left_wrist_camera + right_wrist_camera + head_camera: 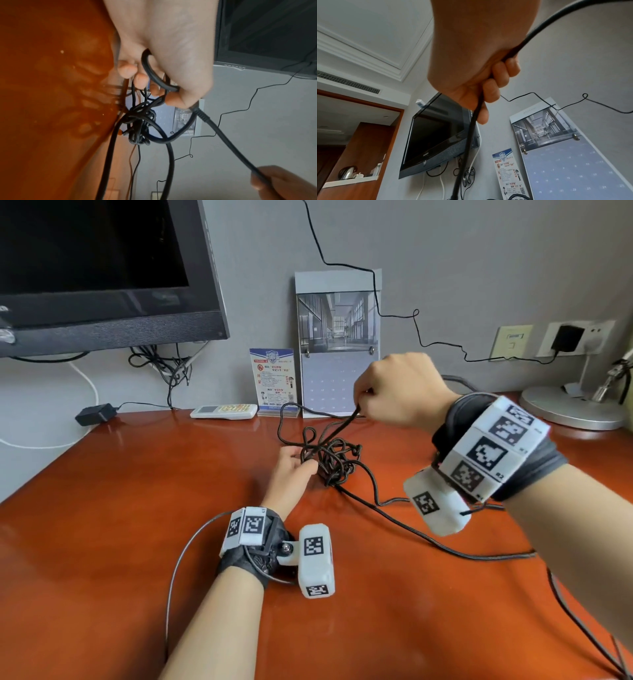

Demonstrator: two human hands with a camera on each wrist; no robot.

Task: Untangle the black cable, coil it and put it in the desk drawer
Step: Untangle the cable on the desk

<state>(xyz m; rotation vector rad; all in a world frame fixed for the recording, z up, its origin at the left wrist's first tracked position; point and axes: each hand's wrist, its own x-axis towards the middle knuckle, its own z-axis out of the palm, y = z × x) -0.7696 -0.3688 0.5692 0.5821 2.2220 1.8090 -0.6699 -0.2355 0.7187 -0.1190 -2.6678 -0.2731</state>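
Observation:
A black cable lies knotted in a heap on the red-brown desk, with loose strands trailing toward the front right. My left hand rests low at the heap's left side. In the left wrist view, my left hand has its curled fingers holding a loop of the black cable beside the knot. My right hand is raised above the heap and grips a strand pulled taut up from it. The right wrist view shows my right hand closed round the cable strand. No drawer is in view.
A monitor hangs at the back left, with a black adapter and a white remote under it. A leaflet stand and a calendar lean on the wall. A lamp base stands at the back right.

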